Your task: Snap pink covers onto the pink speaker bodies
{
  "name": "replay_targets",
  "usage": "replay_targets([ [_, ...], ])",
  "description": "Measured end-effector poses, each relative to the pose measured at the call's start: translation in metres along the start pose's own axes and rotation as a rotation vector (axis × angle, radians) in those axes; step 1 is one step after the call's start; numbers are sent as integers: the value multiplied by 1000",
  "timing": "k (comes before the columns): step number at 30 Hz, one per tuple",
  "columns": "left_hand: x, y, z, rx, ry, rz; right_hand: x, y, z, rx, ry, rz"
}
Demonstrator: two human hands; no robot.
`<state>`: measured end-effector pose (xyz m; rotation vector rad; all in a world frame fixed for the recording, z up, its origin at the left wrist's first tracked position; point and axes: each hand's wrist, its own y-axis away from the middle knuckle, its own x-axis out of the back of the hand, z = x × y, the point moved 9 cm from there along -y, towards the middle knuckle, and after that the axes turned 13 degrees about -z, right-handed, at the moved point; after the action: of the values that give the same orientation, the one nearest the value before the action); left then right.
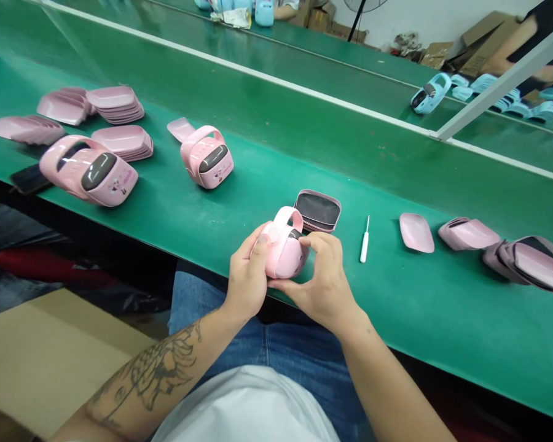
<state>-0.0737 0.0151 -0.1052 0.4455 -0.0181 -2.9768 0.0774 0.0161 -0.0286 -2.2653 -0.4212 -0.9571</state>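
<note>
Between my two hands, at the near edge of the green bench, is a pink plastic housing with a looped handle [283,258] and a dark window. My left hand [249,273] is closed round its left side, thumb on top. My right hand [325,279] grips the right side, with fingers by the dark window and the thumb underneath. Just behind it lies a pink-rimmed tray with a dark inside [319,210]. A white-handled screwdriver [364,245] rests on the bench to the right of my right hand.
Two similar pink housings [207,158] stand to the left, beside stacked pink panels [116,103] and a dark phone [30,179]. More pink panels [470,233] lie at right. A white rail [304,89] crosses the bench. Beyond it are blue housings [431,93] and a person's arm [511,52].
</note>
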Motion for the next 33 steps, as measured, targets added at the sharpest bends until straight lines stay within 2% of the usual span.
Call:
replay_targets([
  [4,-4,-8,5,17,-46,-56,0,1,2,-41,3,-33],
  [8,-5,-10,16,13,-177,-89,2,10,2,-48,40,93],
  [10,-4,-10,21,7,-243,-102,1,12,2,-23,27,113],
  [16,-2,-16,25,7,-279,-156,2,5,3,41,-43,65],
  [21,1,-16,25,3,-243,-143,-1,-1,2,22,-69,-7],
  [23,2,-17,26,-46,-262,-158,-6,-2,5,19,-68,-26],
  [28,-3,-24,24,-192,-249,-286,-10,-7,21,-11,-138,52],
  [33,2,-28,22,-172,-265,-151,-7,-11,19,-32,-120,83],
])
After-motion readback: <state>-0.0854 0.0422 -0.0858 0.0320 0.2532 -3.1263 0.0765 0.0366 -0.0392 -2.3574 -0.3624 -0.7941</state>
